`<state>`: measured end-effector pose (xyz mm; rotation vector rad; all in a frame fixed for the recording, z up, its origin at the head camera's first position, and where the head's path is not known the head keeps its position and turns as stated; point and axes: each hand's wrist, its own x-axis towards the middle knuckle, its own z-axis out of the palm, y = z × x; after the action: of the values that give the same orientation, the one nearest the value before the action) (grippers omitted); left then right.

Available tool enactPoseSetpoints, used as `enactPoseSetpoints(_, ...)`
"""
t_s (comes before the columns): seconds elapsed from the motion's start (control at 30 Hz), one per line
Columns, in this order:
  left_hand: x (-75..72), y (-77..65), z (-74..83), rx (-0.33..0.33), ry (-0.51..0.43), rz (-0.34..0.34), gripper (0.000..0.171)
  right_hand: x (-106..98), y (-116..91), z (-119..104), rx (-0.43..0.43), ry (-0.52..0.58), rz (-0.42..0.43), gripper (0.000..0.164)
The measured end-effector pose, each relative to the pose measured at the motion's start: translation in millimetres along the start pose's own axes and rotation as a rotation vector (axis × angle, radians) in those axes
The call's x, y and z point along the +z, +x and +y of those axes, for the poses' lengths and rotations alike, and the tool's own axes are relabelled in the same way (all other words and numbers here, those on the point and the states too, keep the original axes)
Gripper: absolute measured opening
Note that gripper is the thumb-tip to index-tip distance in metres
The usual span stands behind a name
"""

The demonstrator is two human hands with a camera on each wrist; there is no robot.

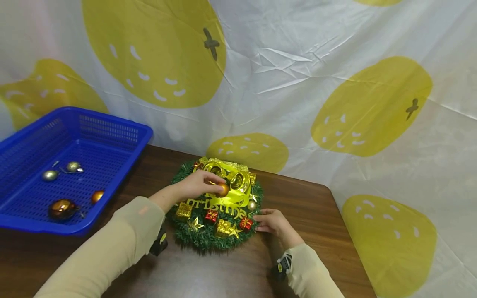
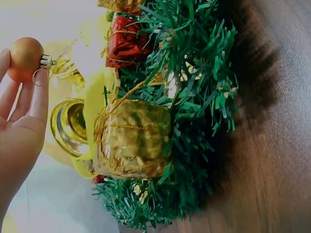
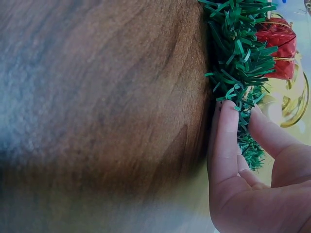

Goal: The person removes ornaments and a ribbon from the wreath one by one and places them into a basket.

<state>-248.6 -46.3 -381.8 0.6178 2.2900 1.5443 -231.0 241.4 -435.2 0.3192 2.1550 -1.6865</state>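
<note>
Above the upper part of a green Christmas wreath [image 1: 206,244], my left hand [image 1: 193,186] pinches a small matte orange bauble [image 1: 222,191] between thumb and fingers. In the left wrist view the bauble [image 2: 25,60] has a metal cap and a thin gold cord loop. At the wreath's right edge my right hand [image 1: 277,225] grips the green tinsel between thumb and fingers, as the right wrist view shows. The wreath carries gold bells [image 1: 239,182], a yellow bow, gold lettering, gold stars [image 1: 195,224], red gift boxes [image 1: 246,223] and gold ones [image 1: 184,211]. A pale gold bauble [image 1: 251,205] sits near its right side.
To the left stands a blue plastic basket [image 1: 139,136] with perforated walls. Inside lie a large shiny brown bauble [image 1: 62,209], an orange bauble [image 1: 97,196] and two pale gold baubles [image 1: 50,175]. A white curtain [image 1: 275,103] with yellow fruit prints hangs behind the brown wooden table [image 1: 298,198].
</note>
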Motion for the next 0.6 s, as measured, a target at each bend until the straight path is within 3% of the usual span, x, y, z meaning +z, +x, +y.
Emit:
enactPoseSetpoints(0.33, -14.3, -5.5, 3.8, 0.032, -0.047, 0.035, 0.040, 0.9, -0.8, -0.8, 0.003, -0.007, 0.003, 0.056)
enactPoseSetpoints(0.6, -27.5, -9.9, 7.8, 0.016, -0.084, 0.061, 0.041, 0.5, 0.0, -0.1, 0.002, -0.010, 0.009, 0.056)
